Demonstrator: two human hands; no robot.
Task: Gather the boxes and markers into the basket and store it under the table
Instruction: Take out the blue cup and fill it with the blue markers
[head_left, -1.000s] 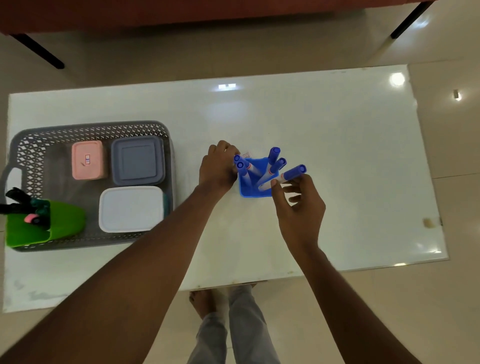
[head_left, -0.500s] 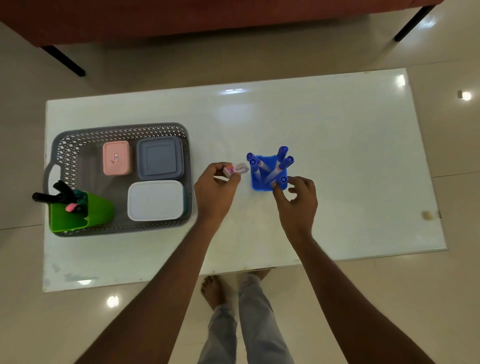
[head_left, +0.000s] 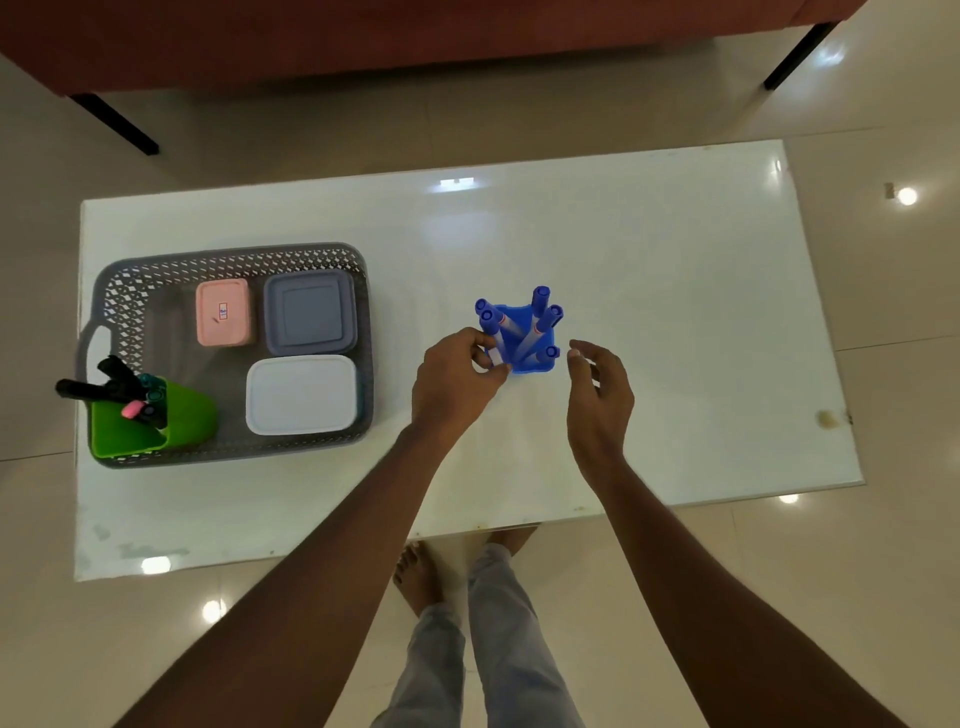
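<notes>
Fingers of the left hand are pinched on a blue marker, right hand slackened; white table, gray basket left.

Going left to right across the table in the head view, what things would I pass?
Green marker holder → pink box → grey-blue box → left hand, pinching a marker → blue marker holder → right hand. White box omitted: it spans both other boxes.

Grey lattice basket, green cup, blue marker holder.
</notes>
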